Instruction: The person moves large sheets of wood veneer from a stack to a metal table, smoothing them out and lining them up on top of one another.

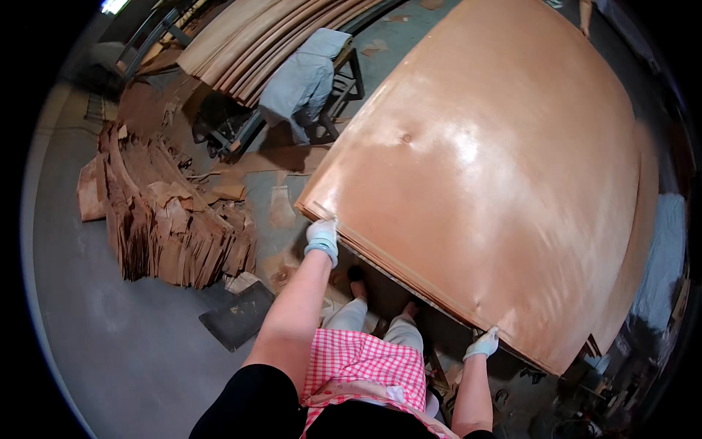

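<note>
The broad, glossy tan wood-veneer sheet [475, 197] lay ahead, long axis apparently running away, its near edge pinched by the fingers of the white-gloved left hand [322, 234], near the left corner, and white-gloved right hand [482, 343].

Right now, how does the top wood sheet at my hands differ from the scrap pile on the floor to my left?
The top wood sheet looks smooth and shiny, while the scrap pile looks rough and dull. The sheet is one broad piece; the pile is many smaller, ragged ones. Your left hand and right hand are at the sheet's near edge; neither touches the pile. Both are brownish.
</note>
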The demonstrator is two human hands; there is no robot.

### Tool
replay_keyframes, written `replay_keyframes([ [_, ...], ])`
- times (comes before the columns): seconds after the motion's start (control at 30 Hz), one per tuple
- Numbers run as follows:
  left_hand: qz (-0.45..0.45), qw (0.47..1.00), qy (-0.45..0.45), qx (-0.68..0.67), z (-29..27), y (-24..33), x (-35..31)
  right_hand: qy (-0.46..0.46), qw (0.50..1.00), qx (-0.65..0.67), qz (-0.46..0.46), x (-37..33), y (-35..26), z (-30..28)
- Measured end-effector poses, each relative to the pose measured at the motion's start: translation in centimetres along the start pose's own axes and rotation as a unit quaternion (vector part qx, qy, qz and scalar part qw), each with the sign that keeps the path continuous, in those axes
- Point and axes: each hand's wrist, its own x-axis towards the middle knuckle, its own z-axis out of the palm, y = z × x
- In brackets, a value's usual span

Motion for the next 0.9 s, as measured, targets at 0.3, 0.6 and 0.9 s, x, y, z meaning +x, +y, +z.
replay_keyframes([
  [0.3, -0.076, 0.996, 0.016, -0.035, 1.2, 0.5, -2.1, -0.018, 0.996, 0.015, 0.087, 2.0, -0.3, 0.2],
  [0.6, -0.043, 0.997, 0.003, -0.065, 0.6, 1.5, -3.5, -0.069, 0.983, -0.04, 0.167, 3.6, -0.6, -0.9],
  [0.9, 0.181, 0.946, 0.036, 0.266, -1.0, 1.4, -5.4, -0.427, 0.804, -0.413, 0.04, -14.9, -5.4, 14.1],
])
